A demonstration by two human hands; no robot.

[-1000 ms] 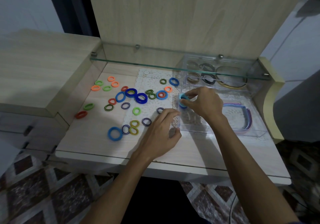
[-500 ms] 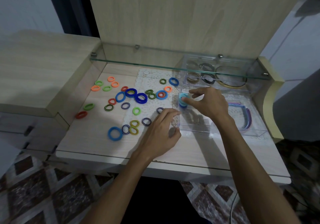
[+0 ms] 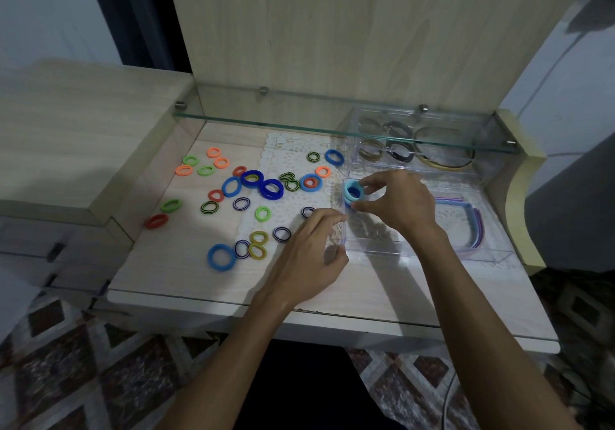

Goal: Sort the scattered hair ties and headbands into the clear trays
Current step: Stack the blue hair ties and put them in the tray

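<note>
My right hand (image 3: 397, 201) pinches a light blue hair tie (image 3: 352, 191) upright at the left end of the near clear tray (image 3: 429, 254), on top of another blue tie there. Resting on the desk, my left hand (image 3: 311, 258) touches that tray's left wall with its fingertips and holds nothing. Several coloured hair ties lie scattered on the desk to the left, among them a blue one (image 3: 221, 257) and a red one (image 3: 156, 221). Purple and blue headbands (image 3: 474, 226) lie in the tray's right end. The far clear tray (image 3: 429, 121) holds dark ties and a headband (image 3: 444, 161).
A glass shelf (image 3: 266, 121) runs across above the back of the desk and over the far tray. A white lace mat (image 3: 289, 150) lies under the middle ties and trays. A raised wooden cabinet top (image 3: 66, 136) borders the left side.
My right hand has shifted a little and its fingers have opened wider around the light blue tie, which now stands more upright. My left hand has stayed put.
</note>
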